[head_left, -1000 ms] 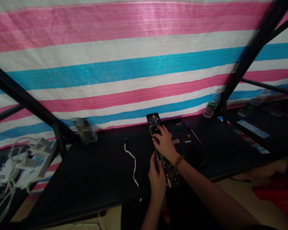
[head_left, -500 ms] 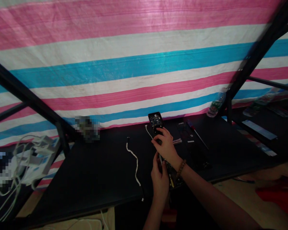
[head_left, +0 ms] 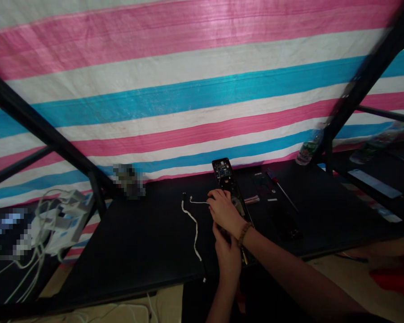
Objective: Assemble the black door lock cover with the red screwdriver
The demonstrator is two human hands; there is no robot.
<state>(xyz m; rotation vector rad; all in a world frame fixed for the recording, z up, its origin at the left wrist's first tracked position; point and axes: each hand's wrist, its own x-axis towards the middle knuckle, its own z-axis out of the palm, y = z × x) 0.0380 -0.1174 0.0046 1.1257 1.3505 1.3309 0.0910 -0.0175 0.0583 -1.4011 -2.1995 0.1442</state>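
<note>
My right hand [head_left: 224, 210], with a beaded bracelet at the wrist, is closed around a thin white cable [head_left: 199, 202]; the cable's small end sticks out to the left. Below it, my left hand [head_left: 228, 258] is curled, its fingertips partly hidden by the right hand; what they hold cannot be made out. Under and beyond both hands lies a long, dark opened device [head_left: 222, 168] with a bare circuit board at its far end. A yellow-handled tool [head_left: 244, 255] lies by my left hand, partly covered by my right wrist.
A white braided cable [head_left: 195, 229] lies on the black table [head_left: 138, 251] at left. To the right are a screwdriver [head_left: 283, 190], a pinkish strip [head_left: 252, 199] and small dark parts. Also nearby are a plastic bottle [head_left: 306, 151], a power strip with cables [head_left: 69, 224] and metal frame bars [head_left: 47, 125].
My right hand has moved down and left relative to the device, now overlapping my left hand. The thin white cable's free end has swung left and toward me. The view has shifted slightly.
</note>
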